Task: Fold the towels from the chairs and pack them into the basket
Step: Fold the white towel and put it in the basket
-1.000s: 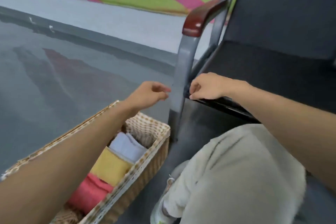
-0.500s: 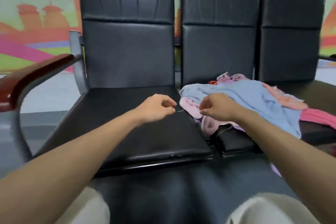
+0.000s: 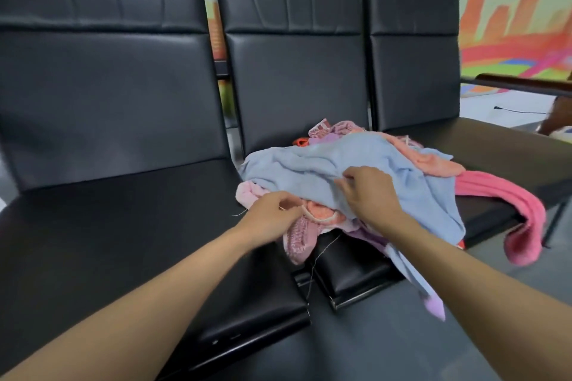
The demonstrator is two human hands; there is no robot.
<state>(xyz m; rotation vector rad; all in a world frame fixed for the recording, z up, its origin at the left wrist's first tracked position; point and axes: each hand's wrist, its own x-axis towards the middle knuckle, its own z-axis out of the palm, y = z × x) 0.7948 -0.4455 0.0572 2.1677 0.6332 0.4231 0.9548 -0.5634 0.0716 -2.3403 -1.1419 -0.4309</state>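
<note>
A heap of crumpled towels lies on the middle chair seat point(image 3: 349, 269). A light blue towel point(image 3: 312, 170) covers the top of the heap. Pink, salmon and purple towels stick out beneath it, and a bright pink towel point(image 3: 507, 204) hangs off the right side. My left hand point(image 3: 272, 216) is at the heap's left front, its fingers pinched on the pale edge of a salmon towel point(image 3: 322, 213). My right hand point(image 3: 368, 192) rests on the blue towel with fingers pinching its cloth. The basket is out of view.
Three black padded chairs stand in a row; the left seat point(image 3: 123, 226) is bare and the right seat point(image 3: 501, 148) is partly covered by towels. A wooden armrest point(image 3: 526, 83) is at the far right. A painted wall is behind.
My view swung from the basket and left armrest to the chairs. Both hands moved forward onto the towel heap and took hold of cloth.
</note>
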